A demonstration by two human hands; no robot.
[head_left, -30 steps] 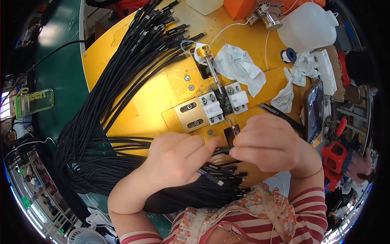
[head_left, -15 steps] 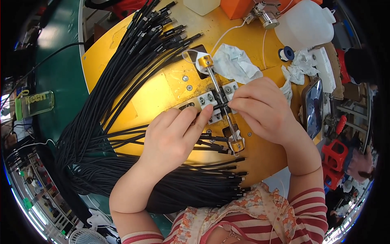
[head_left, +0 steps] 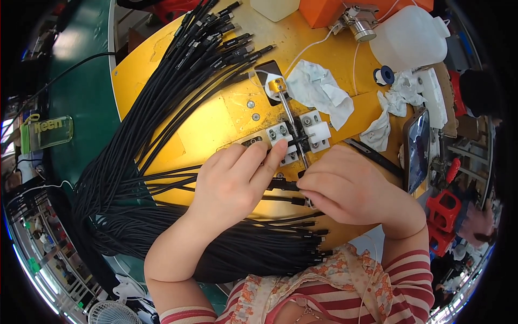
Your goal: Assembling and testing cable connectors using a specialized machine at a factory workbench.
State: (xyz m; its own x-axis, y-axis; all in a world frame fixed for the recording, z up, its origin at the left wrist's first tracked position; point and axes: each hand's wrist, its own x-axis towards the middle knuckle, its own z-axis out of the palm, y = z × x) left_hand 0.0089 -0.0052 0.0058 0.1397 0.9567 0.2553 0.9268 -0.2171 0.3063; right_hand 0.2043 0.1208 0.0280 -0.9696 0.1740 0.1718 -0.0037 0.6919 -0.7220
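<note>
My left hand (head_left: 229, 181) is closed near the small metal fixture (head_left: 279, 132), its thumb and index finger pressed on a black cable whose connector end lies across the fixture's middle. My right hand (head_left: 348, 186) sits at the near end of the fixture. Its thumb and fingers pinch the tip of another black cable connector (head_left: 283, 184), just below my left fingertips. A steel rod (head_left: 287, 110) with a yellow end cap (head_left: 277, 85) runs through the fixture. A white block (head_left: 319, 132) stands on its right side. The near end of the rod is partly hidden by my right hand.
Black cables (head_left: 145, 119) lie in a big bundle on the left, with more ends (head_left: 302, 243) near me. Crumpled white tissue (head_left: 318, 92), a wire spool (head_left: 383, 75), a phone (head_left: 416, 151), a black pen-like tool (head_left: 375, 156) and a plastic bottle (head_left: 410, 38) are around.
My right hand has moved from the fixture's right side toward me, onto a connector tip there. The white block and black tool are now uncovered. My left hand stays almost in place.
</note>
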